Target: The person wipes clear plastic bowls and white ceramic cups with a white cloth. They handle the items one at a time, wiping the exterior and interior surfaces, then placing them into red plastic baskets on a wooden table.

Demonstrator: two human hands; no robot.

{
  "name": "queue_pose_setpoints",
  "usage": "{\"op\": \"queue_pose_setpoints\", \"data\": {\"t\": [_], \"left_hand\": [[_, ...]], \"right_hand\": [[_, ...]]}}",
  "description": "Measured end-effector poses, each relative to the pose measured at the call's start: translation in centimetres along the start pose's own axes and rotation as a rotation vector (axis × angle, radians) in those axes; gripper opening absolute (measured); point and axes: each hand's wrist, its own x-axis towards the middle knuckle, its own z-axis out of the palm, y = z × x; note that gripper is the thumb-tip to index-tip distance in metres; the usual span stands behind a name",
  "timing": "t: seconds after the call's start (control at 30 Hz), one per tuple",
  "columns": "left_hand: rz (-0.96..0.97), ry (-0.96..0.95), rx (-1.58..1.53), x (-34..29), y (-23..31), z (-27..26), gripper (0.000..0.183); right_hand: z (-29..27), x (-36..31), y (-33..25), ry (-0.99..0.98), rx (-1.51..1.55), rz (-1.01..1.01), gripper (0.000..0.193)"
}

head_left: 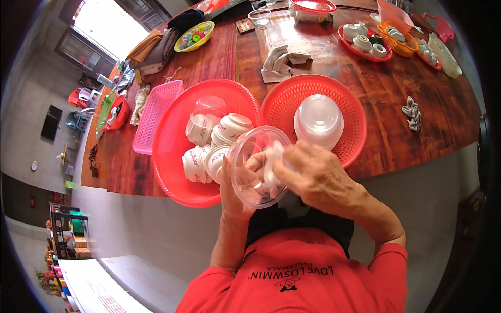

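My left hand (234, 193) is closed round a clear plastic bowl (241, 159), tilted with its mouth toward me; its fingers show through the wall. A white cloth (272, 166) is pinched in my right hand (318, 175) and reaches inside the bowl. Just left of the bowl, a red plastic basket (169, 161) holds several white cups (195, 164) with red markings and a clear plastic bowl (210, 107). Beyond my right hand, a red woven-pattern basket (355, 120) contains a stack of clear plastic bowls (319, 120), turned upside down.
The wooden table (396, 130) ends near my waist. A pink basket (156, 115) stands beside the left red one. Crumpled cloths (276, 62) lie behind. Farther off are a yellow bowl (209, 34) of colourful items, a red tray (383, 55) of teaware and an orange basket (404, 49).
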Motion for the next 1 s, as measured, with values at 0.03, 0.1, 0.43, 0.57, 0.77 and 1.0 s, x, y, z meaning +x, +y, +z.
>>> {"op": "queue_pose_setpoints", "data": {"t": [0.03, 0.1, 0.43, 0.57, 0.77, 1.0], "left_hand": [[-0.017, -0.009, -0.016, 0.0, 0.0, 0.5, 0.067], [-0.001, 0.068, 0.03, 0.1, -0.6, 1.5, 0.066], [0.113, 0.136, 0.165, 0.2, -1.6, 0.2, 0.058], [0.008, 0.058, 0.148, 0.4, -1.5, -1.2, 0.061], [0.22, 0.205, 0.203, 0.7, -2.3, 1.2, 0.065], [0.185, 0.202, 0.278, 0.5, 0.1, -0.1, 0.065]], "right_hand": [[0.7, 0.2, 0.4, 0.148, -0.091, 0.019, 0.024], [1.8, 1.1, 0.9, 0.249, -0.14, -0.017, 0.032], [3.4, -0.7, -0.2, -0.109, 0.195, 0.127, 0.024], [2.2, -1.3, -0.8, -0.113, 0.712, 0.092, 0.019], [0.8, 0.9, -0.9, 0.287, 0.841, 0.165, 0.036], [1.6, 0.1, -2.9, 0.096, 0.503, 0.052, 0.027]]}}
